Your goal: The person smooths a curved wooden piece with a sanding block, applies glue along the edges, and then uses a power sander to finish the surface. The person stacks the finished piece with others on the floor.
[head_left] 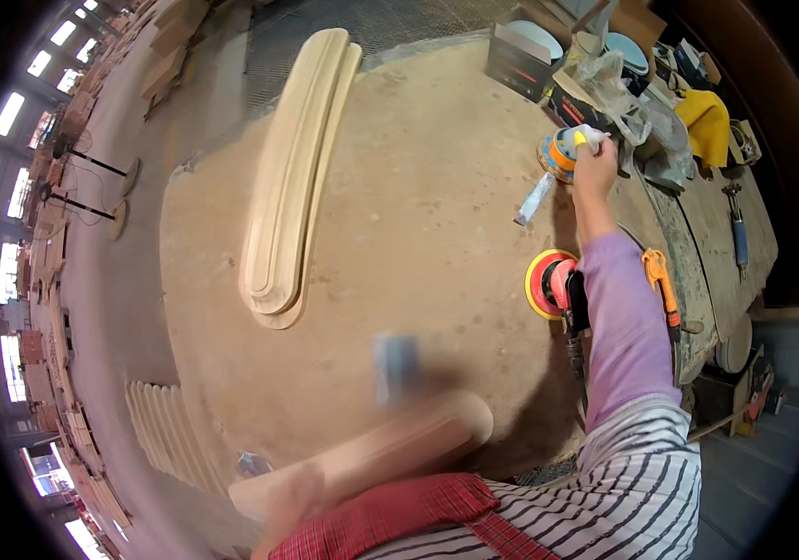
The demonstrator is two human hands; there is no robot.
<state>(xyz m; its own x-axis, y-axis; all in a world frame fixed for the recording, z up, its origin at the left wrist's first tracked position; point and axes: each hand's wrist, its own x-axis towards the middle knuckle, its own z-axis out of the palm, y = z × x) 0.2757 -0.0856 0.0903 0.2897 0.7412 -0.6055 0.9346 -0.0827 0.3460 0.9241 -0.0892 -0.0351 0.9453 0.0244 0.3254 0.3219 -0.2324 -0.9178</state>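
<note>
My right hand (pixel 595 173) reaches to the far right of the table, its fingers closed round a small white bottle-like thing with a yellow tip (pixel 587 137). Just behind it sits an orange and blue roll or tin (pixel 559 154). Near my waist, my left hand (pixel 297 493) is closed on a pale, round-ended wooden board (pixel 390 448); motion smears both, and the fingers barely show. A small blue-grey block (pixel 396 367) appears blurred beyond that board. Under my right forearm lies a red sander with a yellow-rimmed pad (pixel 551 285).
Stacked long wooden pieces (pixel 297 177) lie at the table's far left. A silvery strip (pixel 535 199) is by the roll. An orange air gun (pixel 660 280) lies right of my forearm. Boxes (pixel 523 61), plastic bags and a yellow cloth (pixel 704 126) crowd the far right corner.
</note>
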